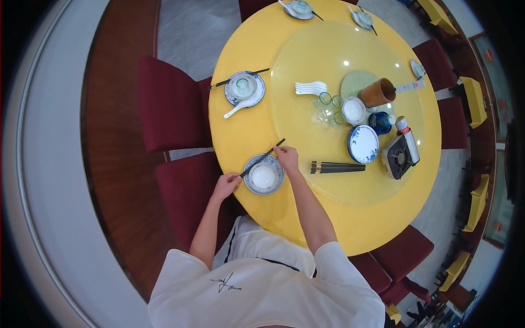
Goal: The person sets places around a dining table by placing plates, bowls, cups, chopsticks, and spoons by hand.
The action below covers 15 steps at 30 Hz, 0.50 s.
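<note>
Head camera view, followed remotely: near 8 o'clock on a round, yellow-covered counter (235, 142), I see slim black chopsticks (262, 158) slanting across the rim of a round blue-and-white plate (279, 183) bearing a small round white bowl (263, 176). Relative to that bowl, the left hand (224, 187), near 8 o'clock, pinches the lower end; the right hand (287, 158), at 2 o'clock, pinches near the upper end. Gripping both ends probably lets me control the slant without knocking the bowl. Fingers cover parts of the chopsticks, so I cannot count them. Clear glasses (326, 99) mid-counter look faint; a dish setting (299, 8) near 12 o'clock is cropped.
</note>
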Motion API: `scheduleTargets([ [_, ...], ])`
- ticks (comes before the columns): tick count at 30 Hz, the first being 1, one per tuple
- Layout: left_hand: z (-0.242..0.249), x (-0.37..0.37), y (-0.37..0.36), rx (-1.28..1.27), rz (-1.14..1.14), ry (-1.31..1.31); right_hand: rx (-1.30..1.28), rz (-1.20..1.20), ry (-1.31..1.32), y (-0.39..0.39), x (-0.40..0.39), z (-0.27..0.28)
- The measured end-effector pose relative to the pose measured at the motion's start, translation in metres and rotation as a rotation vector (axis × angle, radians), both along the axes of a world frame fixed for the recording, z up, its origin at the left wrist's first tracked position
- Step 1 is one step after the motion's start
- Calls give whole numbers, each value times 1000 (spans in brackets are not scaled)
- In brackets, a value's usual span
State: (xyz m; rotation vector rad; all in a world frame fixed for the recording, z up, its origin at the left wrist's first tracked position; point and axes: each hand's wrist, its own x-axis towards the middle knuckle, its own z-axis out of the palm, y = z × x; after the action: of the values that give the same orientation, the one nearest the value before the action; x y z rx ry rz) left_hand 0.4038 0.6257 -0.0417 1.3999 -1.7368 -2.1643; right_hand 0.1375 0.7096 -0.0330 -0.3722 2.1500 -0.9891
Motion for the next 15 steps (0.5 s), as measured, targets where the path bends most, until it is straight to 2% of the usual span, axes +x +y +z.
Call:
scheduleTargets([
  [2, 0, 2, 0, -11, 18, -3, 39, -18, -49, 7, 0, 12],
  [6, -1, 1, 0, -70, 4, -66, -103, -57, -31, 54, -5, 24],
  [8, -9, 5, -2, -210, -60, -61, -125, -93, -12, 89, -7, 21],
  [9, -6, 5, -2, -383, -80, -118, -129, -123, -15, 108, -9, 21],
  [10, 22, -4, -3, -484, -147, -205, -107, -154, -10, 127, -11, 21],
  [12, 39, -13, -5, -629, -220, -301, -76, -208, -8, 158, -17, 22],
  [15, 55, -31, -7, -812, -220, -189, -70, -290, -26, 187, -27, 32],
])
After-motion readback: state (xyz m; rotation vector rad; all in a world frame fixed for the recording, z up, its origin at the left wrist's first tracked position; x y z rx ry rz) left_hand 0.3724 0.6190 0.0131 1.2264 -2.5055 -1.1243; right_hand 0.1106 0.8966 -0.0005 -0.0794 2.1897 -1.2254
